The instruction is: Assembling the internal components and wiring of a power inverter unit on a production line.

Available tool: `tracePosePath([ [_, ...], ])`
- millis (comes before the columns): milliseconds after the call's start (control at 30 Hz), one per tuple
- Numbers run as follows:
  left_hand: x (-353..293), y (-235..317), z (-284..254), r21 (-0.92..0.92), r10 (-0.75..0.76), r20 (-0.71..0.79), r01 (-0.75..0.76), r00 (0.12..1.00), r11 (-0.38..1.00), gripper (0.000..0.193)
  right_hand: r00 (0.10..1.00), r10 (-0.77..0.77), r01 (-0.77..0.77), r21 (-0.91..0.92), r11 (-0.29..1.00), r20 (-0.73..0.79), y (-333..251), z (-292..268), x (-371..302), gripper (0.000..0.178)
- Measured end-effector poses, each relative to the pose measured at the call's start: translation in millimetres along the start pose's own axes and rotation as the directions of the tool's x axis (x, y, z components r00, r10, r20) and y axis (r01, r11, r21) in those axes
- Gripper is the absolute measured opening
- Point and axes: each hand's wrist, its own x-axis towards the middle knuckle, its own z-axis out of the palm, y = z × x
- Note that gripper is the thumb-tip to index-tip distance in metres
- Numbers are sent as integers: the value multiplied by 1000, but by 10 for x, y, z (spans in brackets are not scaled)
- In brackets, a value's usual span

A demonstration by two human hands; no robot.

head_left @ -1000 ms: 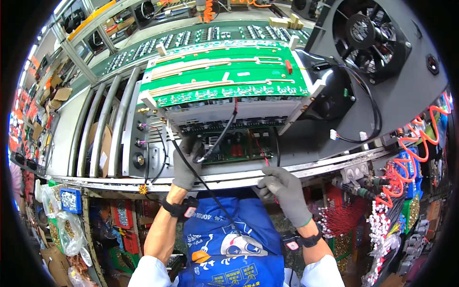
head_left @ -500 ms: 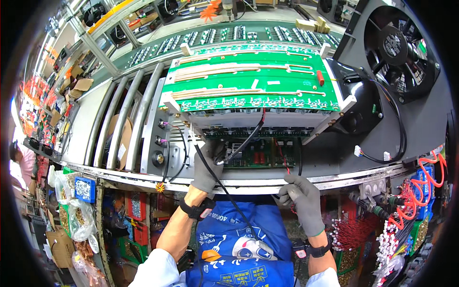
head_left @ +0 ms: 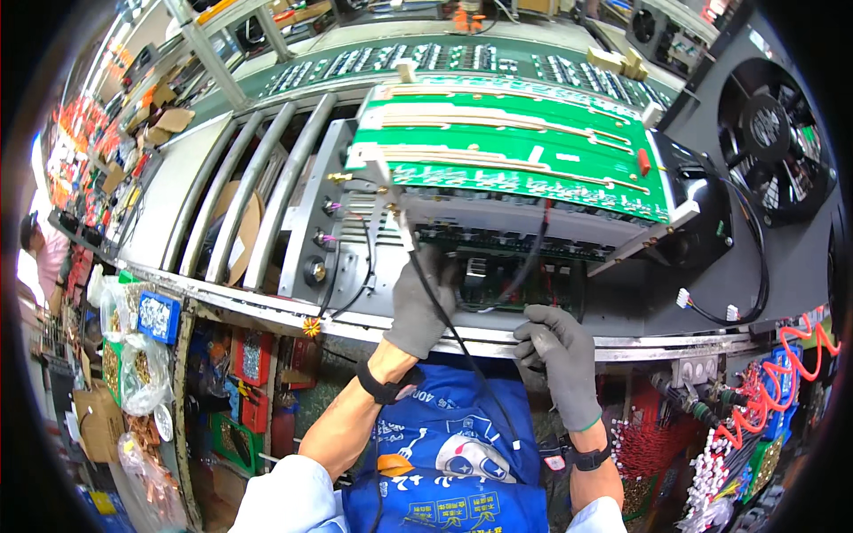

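My left hand (head_left: 419,306), in a grey glove, reaches into the dark metal chassis (head_left: 622,306) beneath a green circuit board (head_left: 498,133). Its fingertips are blurred and partly hidden in there, so what they hold does not show. A black cable (head_left: 442,313) passes across this hand and hangs down over my blue apron (head_left: 418,444). Another dark cable (head_left: 531,262) drops from the board's front edge toward the lower circuit board. By the chassis's front rim is my right hand (head_left: 564,364), also gloved, its fingers curled together; anything between them is hidden.
Metal rollers (head_left: 289,191) lie left of the chassis. A black fan (head_left: 769,133) stands on its panel at the right, with white-plugged wires (head_left: 711,306) below. Under the bench edge are parts bins (head_left: 158,317), red wires (head_left: 653,444) and a coiled red hose (head_left: 755,409).
The view has shifted, so the chassis and board sit farther right and tilted. My left hand has gone with the chassis opening, fingers now blurred. The red wire near my right fingers no longer shows.
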Motion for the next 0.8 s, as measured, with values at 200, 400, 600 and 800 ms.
tracePosePath([
  [200, 16, 58, -190, 7, -42, 162, 41, 986, 999, 28, 997, 42, -43, 11, 999, 69, 137, 218, 22, 30],
  [400, 65, -25, -59, -117, -221, 256, 257, 941, 959, 27, 998, -6, 8, -50, 999, 55, 193, 323, -9, 32],
  [600, -54, -13, 111, -173, -110, -74, 96, 991, 980, 26, 998, -46, 51, -176, 983, 33, 246, 321, -29, 38],
  [800, -210, -54, -102, -286, 43, -215, -105, 976, 952, 26, 998, -53, 42, -278, 960, -31, 281, 288, -29, 39],
])
